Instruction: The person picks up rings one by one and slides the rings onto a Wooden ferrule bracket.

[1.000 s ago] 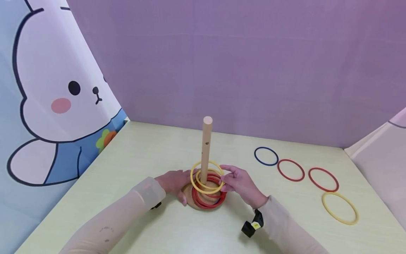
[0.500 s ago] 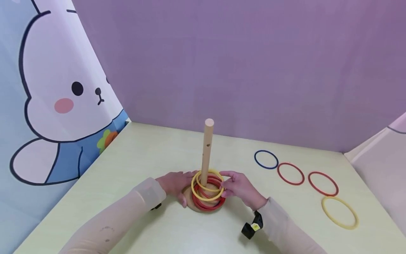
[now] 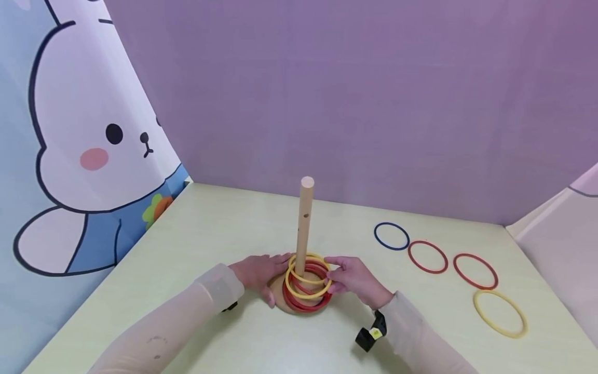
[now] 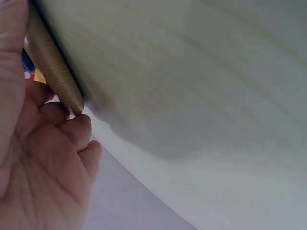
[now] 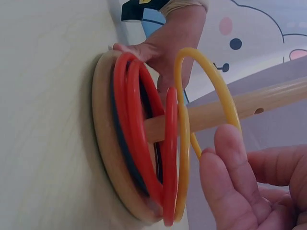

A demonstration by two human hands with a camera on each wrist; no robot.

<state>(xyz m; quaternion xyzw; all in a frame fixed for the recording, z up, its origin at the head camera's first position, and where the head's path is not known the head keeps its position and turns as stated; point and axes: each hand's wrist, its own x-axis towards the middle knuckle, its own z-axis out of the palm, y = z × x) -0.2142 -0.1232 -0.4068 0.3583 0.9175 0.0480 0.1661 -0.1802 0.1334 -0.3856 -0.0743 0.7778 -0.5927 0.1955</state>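
Note:
A wooden peg (image 3: 304, 223) stands upright on a round wooden base (image 3: 279, 297). My left hand (image 3: 261, 274) holds the base at its left side, with fingertips at the rim in the left wrist view. My right hand (image 3: 353, 279) pinches a yellow ring (image 5: 220, 84), which circles the lower peg at a tilt. Below it, another yellow ring (image 5: 183, 163) is around the peg. Several red rings (image 5: 129, 110) lie lower, stacked loosely over the base. A dark blue ring (image 5: 123, 143) shows beneath them in the right wrist view.
On the pale table (image 3: 224, 223), a blue ring (image 3: 391, 249), two red rings, the nearer-left one (image 3: 427, 271) and the farther-right one (image 3: 476, 286), and a yellow ring (image 3: 501, 332) lie flat to the right. A purple cloth (image 3: 374, 104) hangs behind.
My right hand has lowered the pinched yellow ring along the peg, closer to the stacked rings. My left hand stays at the base.

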